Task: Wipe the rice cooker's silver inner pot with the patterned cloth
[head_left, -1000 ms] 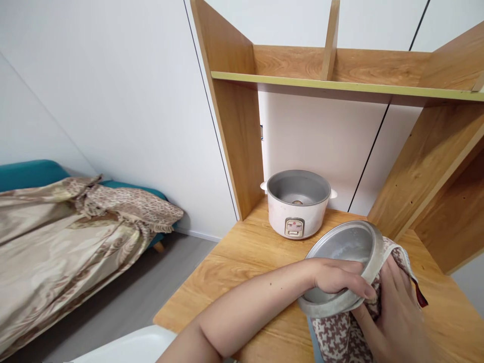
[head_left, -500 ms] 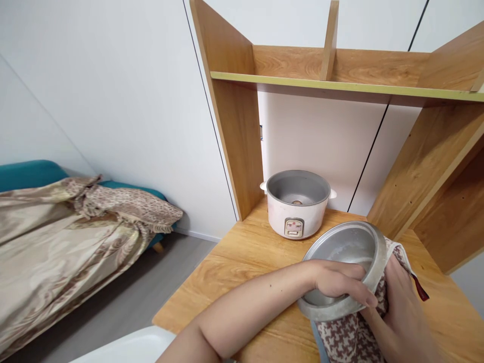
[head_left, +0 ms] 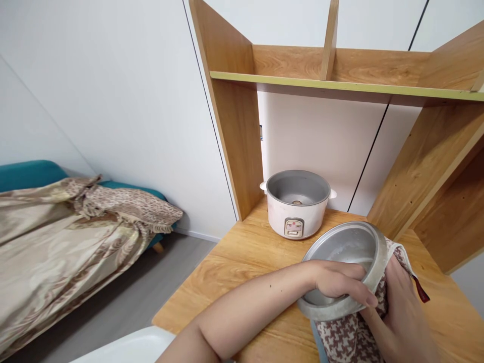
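A grey metal inner pot [head_left: 328,247] is tilted over the front right of the wooden table, its mouth facing up and left. My left hand [head_left: 338,280] grips its near rim, fingers inside the pot and thumb over the edge. Against the pot's outer side, my right hand [head_left: 406,315] is closed on a brown-and-white patterned cloth [head_left: 342,335] with a dark red tab. Some of the right fingers are hidden behind pot and cloth. Behind the pot, a white rice cooker [head_left: 315,218] stands upright without a lid, its grey inside and bottom centre disc visible.
The wooden table [head_left: 212,282] carries the cooker. A wooden shelf unit [head_left: 238,146] rises around its back, with a board overhead. A white chair [head_left: 132,348] is at the lower left. Further left stands a teal sofa [head_left: 34,174] under a beige cover [head_left: 49,252].
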Motion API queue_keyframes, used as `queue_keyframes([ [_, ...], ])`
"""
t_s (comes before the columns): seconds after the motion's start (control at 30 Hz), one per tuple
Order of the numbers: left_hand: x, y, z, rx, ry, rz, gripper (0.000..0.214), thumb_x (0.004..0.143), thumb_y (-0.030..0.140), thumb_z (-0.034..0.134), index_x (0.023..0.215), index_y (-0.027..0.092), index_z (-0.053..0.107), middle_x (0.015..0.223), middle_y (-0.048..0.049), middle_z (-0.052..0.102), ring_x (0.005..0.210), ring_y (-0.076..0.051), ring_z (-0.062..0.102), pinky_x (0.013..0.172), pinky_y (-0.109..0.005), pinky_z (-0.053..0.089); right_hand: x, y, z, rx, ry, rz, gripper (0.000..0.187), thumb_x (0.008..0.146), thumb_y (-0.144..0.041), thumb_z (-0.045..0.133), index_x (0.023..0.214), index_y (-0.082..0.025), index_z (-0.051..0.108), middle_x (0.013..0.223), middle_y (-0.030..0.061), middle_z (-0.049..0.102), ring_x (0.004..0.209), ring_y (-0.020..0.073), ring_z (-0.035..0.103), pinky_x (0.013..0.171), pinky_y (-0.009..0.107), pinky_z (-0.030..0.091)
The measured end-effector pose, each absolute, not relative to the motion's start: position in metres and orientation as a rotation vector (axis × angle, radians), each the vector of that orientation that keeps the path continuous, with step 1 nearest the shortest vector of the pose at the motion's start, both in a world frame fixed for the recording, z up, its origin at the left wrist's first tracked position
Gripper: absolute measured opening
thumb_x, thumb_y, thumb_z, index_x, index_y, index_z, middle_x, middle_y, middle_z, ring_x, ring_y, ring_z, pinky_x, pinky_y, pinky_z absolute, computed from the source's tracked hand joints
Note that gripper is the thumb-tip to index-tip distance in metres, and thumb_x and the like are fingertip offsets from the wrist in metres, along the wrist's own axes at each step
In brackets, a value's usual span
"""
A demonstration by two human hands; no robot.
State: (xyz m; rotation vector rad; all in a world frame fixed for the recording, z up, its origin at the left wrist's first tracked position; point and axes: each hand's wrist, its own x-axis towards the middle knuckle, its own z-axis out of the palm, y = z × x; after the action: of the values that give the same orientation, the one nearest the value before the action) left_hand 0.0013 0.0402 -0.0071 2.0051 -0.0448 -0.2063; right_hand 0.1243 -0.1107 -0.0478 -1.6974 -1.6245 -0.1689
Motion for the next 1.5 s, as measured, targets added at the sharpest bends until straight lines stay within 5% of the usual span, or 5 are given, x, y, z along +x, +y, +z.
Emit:
queue_keyframes([
  [0.93, 0.0017, 0.0409, -0.0073, 1.988, -0.047, -0.214, 0.04, 0.079, 0.045, 0.059, 0.052, 0.019, 0.043, 0.052, 0.001, 0.04, 0.056, -0.013, 0.04, 0.054, -0.031, 0.035, 0.1215, -0.1117, -0.0441, -1.701, -1.622, -0.2, 0.069, 0.093, -0.054, 0.052, 0.152, -0.023, 0.036, 0.151, 0.017, 0.046, 0.141, 0.0379, 0.042, 0.103, 0.057, 0.046],
  [1.5, 0.0023, 0.0412, -0.0067, 1.982, -0.062, -0.22, 0.047, 0.08, 0.054, 0.059, 0.052, 0.019, 0.045, 0.052, 0.0015, 0.041, 0.055, -0.013, 0.041, 0.056, -0.031, 0.037, 0.1222, -0.1118, -0.0452, -1.693, -1.628, -0.187, 0.068, 0.093, -0.054, 0.053, 0.152, -0.022, 0.037, 0.151, 0.0169, 0.046, 0.141, 0.0378, 0.043, 0.103, 0.056, 0.047],
])
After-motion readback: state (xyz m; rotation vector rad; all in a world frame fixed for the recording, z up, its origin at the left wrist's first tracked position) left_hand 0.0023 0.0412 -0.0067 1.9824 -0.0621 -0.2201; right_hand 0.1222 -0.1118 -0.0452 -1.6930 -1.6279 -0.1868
